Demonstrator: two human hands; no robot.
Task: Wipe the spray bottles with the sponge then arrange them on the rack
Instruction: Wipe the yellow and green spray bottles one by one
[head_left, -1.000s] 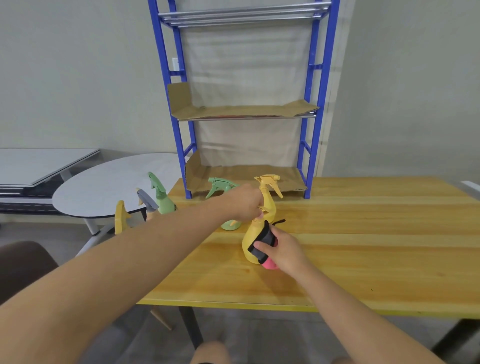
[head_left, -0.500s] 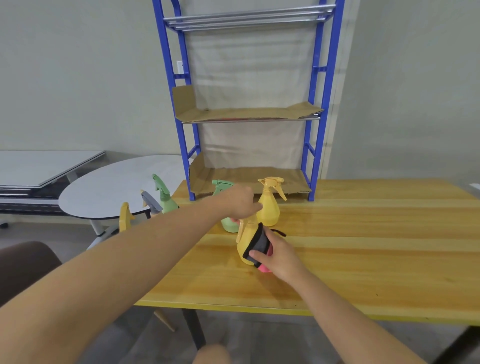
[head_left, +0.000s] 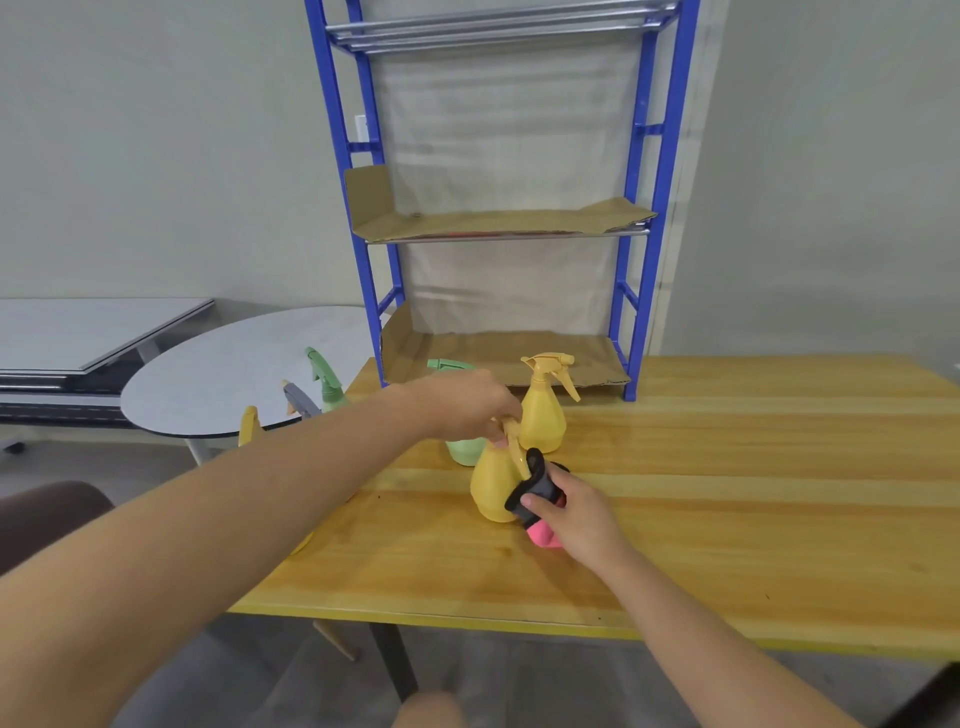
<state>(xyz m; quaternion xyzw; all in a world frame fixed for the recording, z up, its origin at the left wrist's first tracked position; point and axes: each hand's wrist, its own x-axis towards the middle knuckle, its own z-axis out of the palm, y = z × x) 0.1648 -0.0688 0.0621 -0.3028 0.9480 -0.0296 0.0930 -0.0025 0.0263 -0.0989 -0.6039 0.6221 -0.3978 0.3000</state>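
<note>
My left hand (head_left: 470, 402) grips the spray head of a yellow bottle (head_left: 493, 480) standing on the wooden table (head_left: 727, 493). My right hand (head_left: 574, 512) holds a black and pink sponge (head_left: 535, 491) against that bottle's right side. A second yellow bottle (head_left: 543, 410) stands just behind it. A green bottle (head_left: 465, 449) is partly hidden behind my left hand. The blue rack (head_left: 644, 208) with cardboard-lined shelves stands at the table's back edge.
At the table's left edge, partly hidden by my left arm, stand a green bottle (head_left: 324, 379), a grey-headed bottle (head_left: 298, 400) and a yellow bottle (head_left: 249, 426). A round grey table (head_left: 218, 374) and a folded table (head_left: 78, 332) lie to the left.
The view has shifted, and the second yellow bottle now shows apart from the held one. My right hand has slid the sponge across the held bottle's side. My left hand keeps its grip.
</note>
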